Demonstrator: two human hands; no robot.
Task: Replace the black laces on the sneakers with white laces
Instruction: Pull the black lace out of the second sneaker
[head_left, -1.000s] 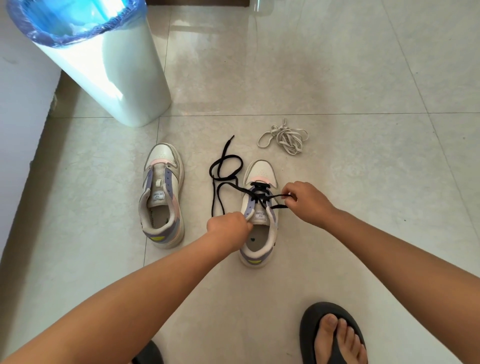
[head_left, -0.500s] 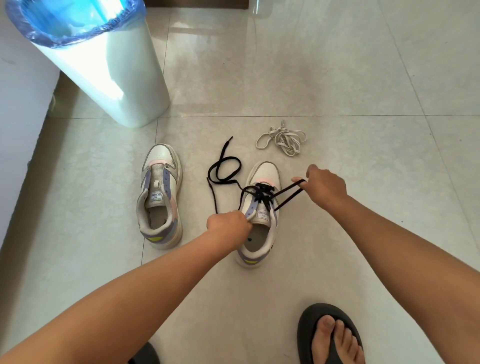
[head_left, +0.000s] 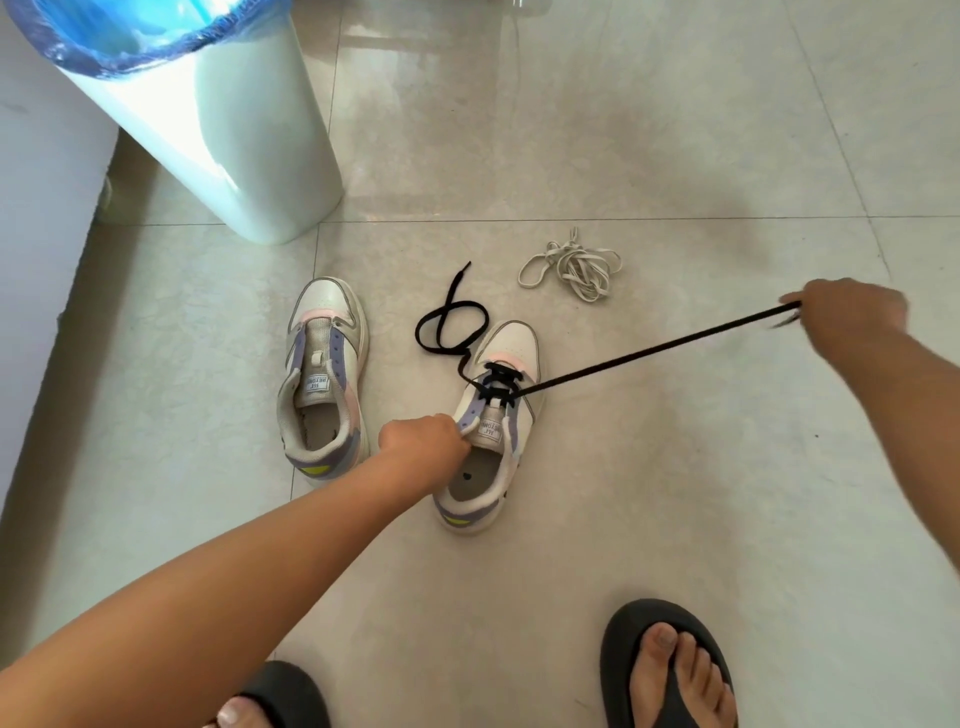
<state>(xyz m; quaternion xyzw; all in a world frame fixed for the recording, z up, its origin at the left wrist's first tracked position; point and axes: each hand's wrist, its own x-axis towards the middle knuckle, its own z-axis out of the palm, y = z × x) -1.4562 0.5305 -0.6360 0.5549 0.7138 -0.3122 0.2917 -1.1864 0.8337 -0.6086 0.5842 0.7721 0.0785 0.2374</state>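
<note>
One flat black lace (head_left: 649, 353) now runs taut from the right sneaker (head_left: 493, 421) to the right hand (head_left: 852, 317), which pinches it, pulled farther right than before. Left hand (head_left: 421, 441) grips the tongue; bundled white laces (head_left: 571, 267) wait beyond.

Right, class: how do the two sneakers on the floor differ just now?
The left sneaker has no lace; the right sneaker keeps a black lace in its lower eyelets. Nobody touches the left sneaker; the left hand grips the right sneaker, while the right hand pulls its lace taut. Both share colours and point toes away.
</note>
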